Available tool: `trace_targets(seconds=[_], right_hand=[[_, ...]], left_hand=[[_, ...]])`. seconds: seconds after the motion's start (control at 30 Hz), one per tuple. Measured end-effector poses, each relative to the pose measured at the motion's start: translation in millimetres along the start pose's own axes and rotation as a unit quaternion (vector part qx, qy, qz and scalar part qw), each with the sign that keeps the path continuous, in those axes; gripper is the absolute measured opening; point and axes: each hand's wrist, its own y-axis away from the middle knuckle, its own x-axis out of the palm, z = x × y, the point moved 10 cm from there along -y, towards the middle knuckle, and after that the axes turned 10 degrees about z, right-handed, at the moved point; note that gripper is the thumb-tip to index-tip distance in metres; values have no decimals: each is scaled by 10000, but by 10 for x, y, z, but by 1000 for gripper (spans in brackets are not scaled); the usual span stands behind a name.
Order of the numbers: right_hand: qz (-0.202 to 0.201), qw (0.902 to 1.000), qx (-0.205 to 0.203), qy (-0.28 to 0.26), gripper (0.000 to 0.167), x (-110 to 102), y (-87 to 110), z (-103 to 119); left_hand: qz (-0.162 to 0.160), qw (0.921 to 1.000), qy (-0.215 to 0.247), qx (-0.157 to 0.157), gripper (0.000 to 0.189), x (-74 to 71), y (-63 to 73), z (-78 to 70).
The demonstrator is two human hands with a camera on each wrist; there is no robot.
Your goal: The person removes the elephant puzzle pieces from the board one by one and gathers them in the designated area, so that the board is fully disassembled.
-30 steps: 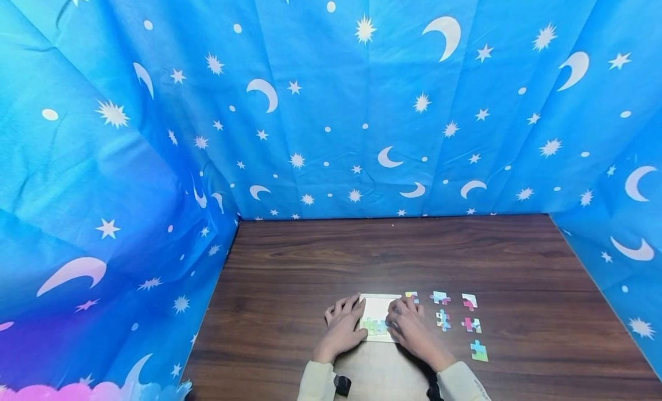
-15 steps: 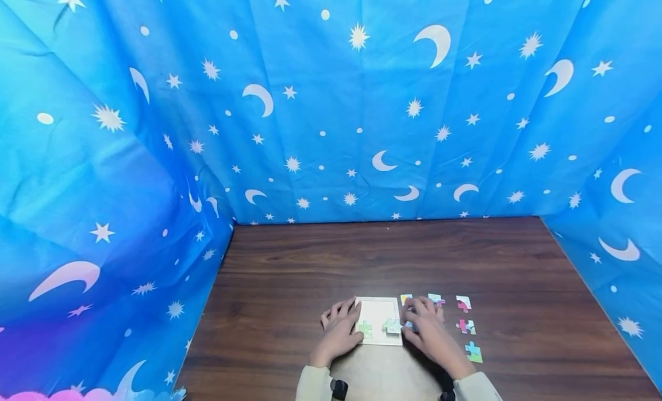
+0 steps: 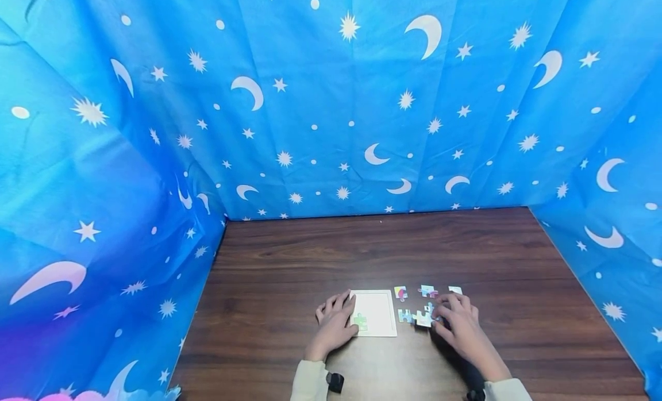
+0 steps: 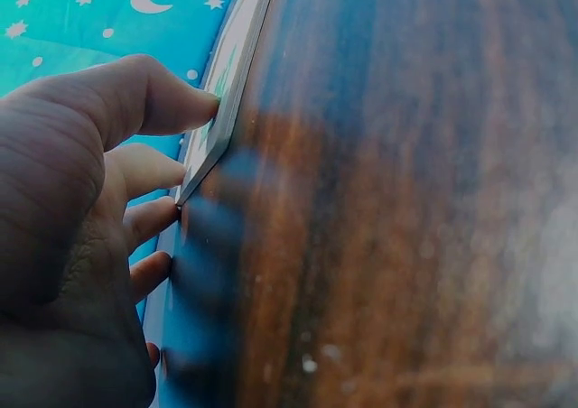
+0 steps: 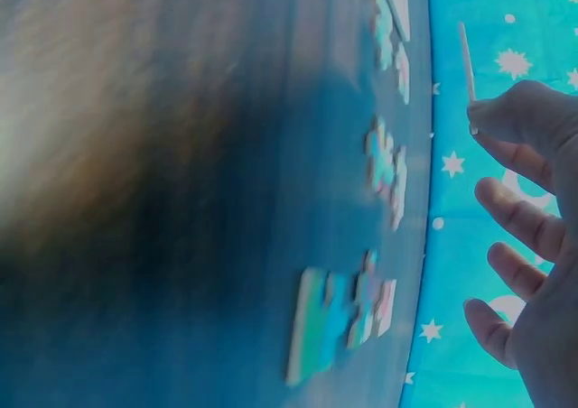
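My left hand rests along the left side of a shallow white puzzle tray, thumb at the lower left corner. In the left wrist view, the thumb and fingertips touch the tray's edge. A green jigsaw piece lies in the tray's lower left corner. To the right of the tray, my right hand pinches a pale jigsaw piece between thumb and index finger. The right wrist view shows this piece edge-on above the table, the other fingers spread loosely.
Loose jigsaw pieces lie right of the tray: a yellow and red one, a blue and pink one, a pale one and a bluish one. A blue star-print curtain surrounds the brown table.
My right hand has moved right, away from the tray, carrying the pale jigsaw piece out over the loose ones. My left hand stays at the tray's left edge.
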Motion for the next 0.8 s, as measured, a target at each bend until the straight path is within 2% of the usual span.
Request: trace_targets(seconds=[0.2, 0.43, 0.63, 0.8], right_hand=[[266, 9993, 167, 178, 24, 45, 164, -59], [576, 9967, 490, 282, 23, 147, 252, -172], [622, 9962, 540, 285, 25, 190, 287, -181], [569, 9958, 657, 282, 23, 167, 319, -167]], left_hand=[[41, 10000, 29, -76, 73, 5, -15, 31], [16, 10000, 22, -74, 72, -27, -20, 32], [90, 9998, 32, -167, 72, -22, -24, 35], [87, 9999, 3, -102, 71, 12, -20, 22]])
